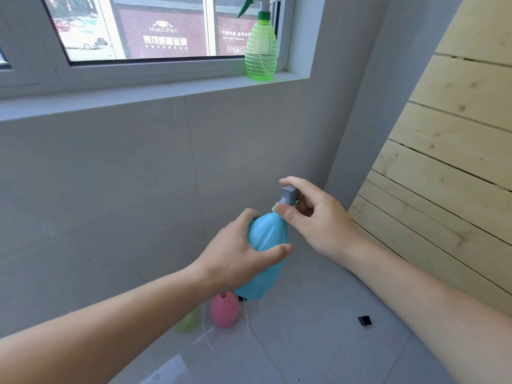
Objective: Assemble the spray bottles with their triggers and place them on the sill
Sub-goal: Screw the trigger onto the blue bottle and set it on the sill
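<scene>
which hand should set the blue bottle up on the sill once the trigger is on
Left, probably. The left hand already wraps the blue bottle, while the right hand only pinches the grey trigger. The sill has space left of the green bottle.

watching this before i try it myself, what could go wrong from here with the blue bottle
1. The left hand holds the blue bottle in mid-air while the right hand works the grey trigger head; the head might seat crooked.
2. A slip could drop it onto the pink bottle on the floor below.
3. The green bottle stands near the sill edge; setting another beside it might nudge it off.
</scene>
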The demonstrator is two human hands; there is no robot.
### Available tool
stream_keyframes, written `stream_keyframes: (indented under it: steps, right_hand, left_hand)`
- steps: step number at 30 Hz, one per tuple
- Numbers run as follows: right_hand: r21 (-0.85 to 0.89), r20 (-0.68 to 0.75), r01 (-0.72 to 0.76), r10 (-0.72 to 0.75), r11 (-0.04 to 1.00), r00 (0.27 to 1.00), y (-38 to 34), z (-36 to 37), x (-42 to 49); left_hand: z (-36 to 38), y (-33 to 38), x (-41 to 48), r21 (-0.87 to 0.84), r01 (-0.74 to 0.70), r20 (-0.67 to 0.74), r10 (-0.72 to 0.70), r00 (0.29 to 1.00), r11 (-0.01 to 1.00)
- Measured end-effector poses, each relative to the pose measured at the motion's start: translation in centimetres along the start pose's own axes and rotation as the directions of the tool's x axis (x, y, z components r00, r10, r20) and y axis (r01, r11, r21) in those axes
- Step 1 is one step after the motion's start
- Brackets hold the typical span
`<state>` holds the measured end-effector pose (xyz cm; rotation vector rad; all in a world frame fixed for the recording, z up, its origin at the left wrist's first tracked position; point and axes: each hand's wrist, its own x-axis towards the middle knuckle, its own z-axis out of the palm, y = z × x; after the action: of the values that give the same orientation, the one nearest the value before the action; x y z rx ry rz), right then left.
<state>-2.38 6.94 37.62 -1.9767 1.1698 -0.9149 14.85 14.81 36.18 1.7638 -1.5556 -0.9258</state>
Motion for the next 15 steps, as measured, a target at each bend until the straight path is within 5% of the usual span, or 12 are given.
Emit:
stream_keyframes:
  steps: [4, 10, 15]
  right_hand:
    - [-0.402, -0.008, 0.099, -0.111, 0.91, 0.994, 0.2, -0.9, 0.5]
    - [-0.294, 0.146, 0.005, 0.04, 0.956, 0.989, 0.5, -1.8, 0.2]
    - [-0.097, 0.245, -0.214, 0.231, 0.972, 0.941, 0.4, -1.9, 0.6]
  left_hand:
    - [-0.6, -0.2, 0.3, 0.024, 0.015, 0.015, -0.016, 1.0, 1.0]
    - [-0.3, -1.2, 0.4, 0.082, 0.012, 0.074, -0.018, 0.997, 0.997]
    - [-0.4, -1.7, 1.0, 0.227, -0.065, 0.059, 0.053, 0.997, 0.972]
